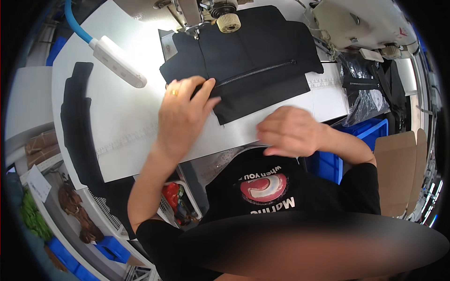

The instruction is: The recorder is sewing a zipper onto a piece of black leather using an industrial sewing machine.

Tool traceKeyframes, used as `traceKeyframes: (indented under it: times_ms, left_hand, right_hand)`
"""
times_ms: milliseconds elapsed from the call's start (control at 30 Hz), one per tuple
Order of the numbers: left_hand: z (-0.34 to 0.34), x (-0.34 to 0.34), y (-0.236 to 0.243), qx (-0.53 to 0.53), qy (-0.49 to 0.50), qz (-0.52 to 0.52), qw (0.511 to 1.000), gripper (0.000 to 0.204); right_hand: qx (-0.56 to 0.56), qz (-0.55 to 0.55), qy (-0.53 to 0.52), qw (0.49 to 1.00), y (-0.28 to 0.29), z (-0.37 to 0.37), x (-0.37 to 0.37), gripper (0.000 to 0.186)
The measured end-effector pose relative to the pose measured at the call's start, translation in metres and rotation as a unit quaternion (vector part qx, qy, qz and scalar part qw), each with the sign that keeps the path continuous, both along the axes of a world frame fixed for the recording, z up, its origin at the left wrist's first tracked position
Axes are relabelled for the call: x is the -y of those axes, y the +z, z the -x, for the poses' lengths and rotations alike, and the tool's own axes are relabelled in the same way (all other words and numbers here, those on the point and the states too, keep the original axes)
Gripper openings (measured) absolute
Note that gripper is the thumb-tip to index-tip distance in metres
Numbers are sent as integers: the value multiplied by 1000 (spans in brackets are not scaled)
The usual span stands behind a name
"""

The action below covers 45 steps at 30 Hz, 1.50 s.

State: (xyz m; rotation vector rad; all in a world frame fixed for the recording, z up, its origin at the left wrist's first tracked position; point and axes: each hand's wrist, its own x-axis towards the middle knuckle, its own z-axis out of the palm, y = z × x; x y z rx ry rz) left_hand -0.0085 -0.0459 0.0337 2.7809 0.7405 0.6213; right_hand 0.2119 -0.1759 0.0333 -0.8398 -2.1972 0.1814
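Observation:
A black fabric panel (pixel 262 44) lies under the sewing machine's needle area, with a metal zipper (pixel 255 73) running slantwise across it. My left hand (pixel 183 110), wearing a gold ring, is at the panel's left edge. Its bent fingers grip the cloth beside the zipper's left end, and the thumb is slightly blurred. My right hand (pixel 293 131) hovers off the panel's near edge, over the table's front. Its fingers are curled inward, and whatever they may hold is hidden. The presser foot (pixel 196 33) stands at the panel's upper left.
A white lamp or device on a blue cable (pixel 119 63) reaches over the white table (pixel 126 112). Black fabric strips (pixel 79 126) hang along the table's left edge. Plastic-wrapped black pieces (pixel 363 89) lie at right, above a blue bin (pixel 330 161) and a cardboard box (pixel 396 173).

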Motion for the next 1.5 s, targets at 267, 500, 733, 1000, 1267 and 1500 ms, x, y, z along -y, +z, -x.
traceKeyframes:
  times_ms: [267,500,733,1000,1267,1500]
  left_hand:
    - [-11,-93,28,-94,23,466,880,35]
    - [-12,-91,11,35,-10,470,882,41]
    - [-18,-91,39,-103,6,572,814,26]
    - [-5,-45,-11,125,-117,18,985,9]
    - [6,-20,-17,57,-142,-164,975,17]
    - [1,-55,-21,84,-140,-179,970,24]
  right_hand:
    - [93,-29,-65,993,-27,28,-45,44]
    - [156,60,-101,981,-26,24,-58,70]
    - [159,77,-105,979,-25,23,-58,71]
    - [147,82,-66,984,-33,0,-61,25]
    - [-189,384,-261,865,7,-84,-92,30]
    - [-220,523,-298,768,4,-110,-137,38]
